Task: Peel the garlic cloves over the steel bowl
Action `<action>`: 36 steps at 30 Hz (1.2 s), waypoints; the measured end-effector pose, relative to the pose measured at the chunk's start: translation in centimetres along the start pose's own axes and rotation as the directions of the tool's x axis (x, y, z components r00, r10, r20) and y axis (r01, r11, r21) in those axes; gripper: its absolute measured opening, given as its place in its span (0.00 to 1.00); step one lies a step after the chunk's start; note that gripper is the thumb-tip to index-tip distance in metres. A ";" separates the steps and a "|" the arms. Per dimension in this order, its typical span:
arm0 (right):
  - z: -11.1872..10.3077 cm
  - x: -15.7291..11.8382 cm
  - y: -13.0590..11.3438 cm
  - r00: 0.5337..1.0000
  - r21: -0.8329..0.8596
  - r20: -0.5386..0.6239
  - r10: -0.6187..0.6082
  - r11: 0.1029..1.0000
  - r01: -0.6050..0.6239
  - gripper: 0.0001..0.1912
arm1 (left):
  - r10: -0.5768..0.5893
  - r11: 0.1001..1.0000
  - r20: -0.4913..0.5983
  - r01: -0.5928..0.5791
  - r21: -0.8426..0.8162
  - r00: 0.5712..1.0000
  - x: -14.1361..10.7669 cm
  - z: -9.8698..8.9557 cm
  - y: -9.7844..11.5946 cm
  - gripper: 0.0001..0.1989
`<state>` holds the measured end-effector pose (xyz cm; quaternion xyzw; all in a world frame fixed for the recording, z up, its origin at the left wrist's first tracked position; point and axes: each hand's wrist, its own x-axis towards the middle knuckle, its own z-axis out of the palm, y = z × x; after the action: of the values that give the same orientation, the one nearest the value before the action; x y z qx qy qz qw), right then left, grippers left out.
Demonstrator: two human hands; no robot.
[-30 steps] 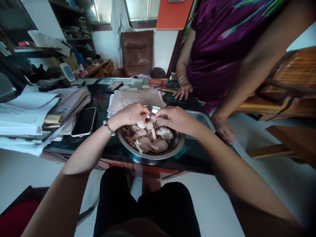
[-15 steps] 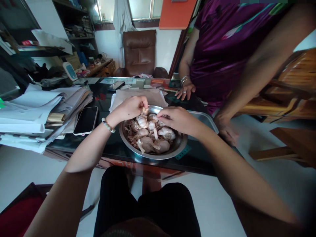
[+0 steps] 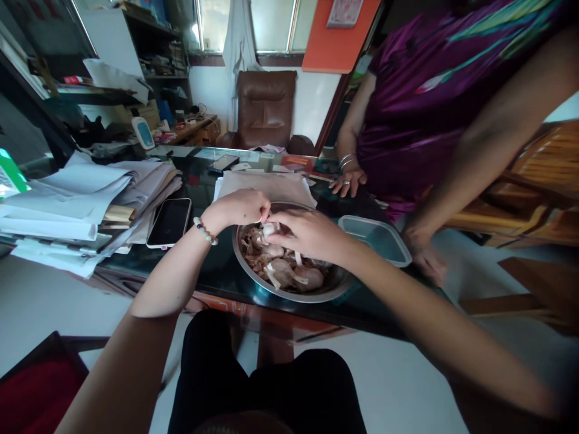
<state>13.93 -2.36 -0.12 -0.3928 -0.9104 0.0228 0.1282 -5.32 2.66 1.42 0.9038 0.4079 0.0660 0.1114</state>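
A steel bowl [image 3: 289, 296] full of garlic bulbs [image 3: 281, 272] and loose papery skins stands near the desk's front edge. Over its rear left rim, my left hand [image 3: 239, 209] has its fingertips pinched together; whatever lies between them is too small to make out. My right hand [image 3: 307, 234] is closed around a whitish garlic bulb [image 3: 270, 230] above the heap. The fingertips of both hands nearly meet. Part of the bowl's far side is hidden behind my hands.
A clear plastic container [image 3: 377, 238] stands right of the bowl. Left are a phone [image 3: 169, 222] and a paper stack [image 3: 90, 199]. Behind the bowl lie sheets [image 3: 266, 184]. Another person in purple [image 3: 407, 114] leans at the right, one hand [image 3: 348, 181] on the desk.
My right hand has moved left to my left hand and now holds a garlic bulb. The view has shifted, so the scene sits slightly lower and farther right.
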 end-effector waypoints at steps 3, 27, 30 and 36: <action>0.0 0.6 -0.5 0.999 -0.047 0.032 0.015 0.999 -0.013 0.21 | -0.037 0.999 0.010 0.036 0.016 0.999 -0.2 -0.1 0.2 0.14; -0.3 -1.5 5.1 0.949 0.529 -0.189 0.253 0.841 -0.119 0.13 | 0.006 0.350 -0.014 -0.016 -0.937 1.000 2.6 3.7 1.4 0.22; -0.1 -1.5 4.4 0.951 0.407 -0.182 0.251 0.900 -0.159 0.14 | -0.005 0.368 -0.031 -0.027 -0.929 1.000 2.6 3.7 1.5 0.18; -0.2 -1.5 4.2 0.969 0.258 -0.192 0.154 0.961 -0.102 0.12 | -0.092 0.320 -0.042 -0.010 -0.947 0.995 2.5 3.5 1.5 0.13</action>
<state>17.99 -0.56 -0.85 -0.4325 -0.8543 0.1020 0.2696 -1.91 3.05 -1.49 0.6551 0.3203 0.3281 0.6006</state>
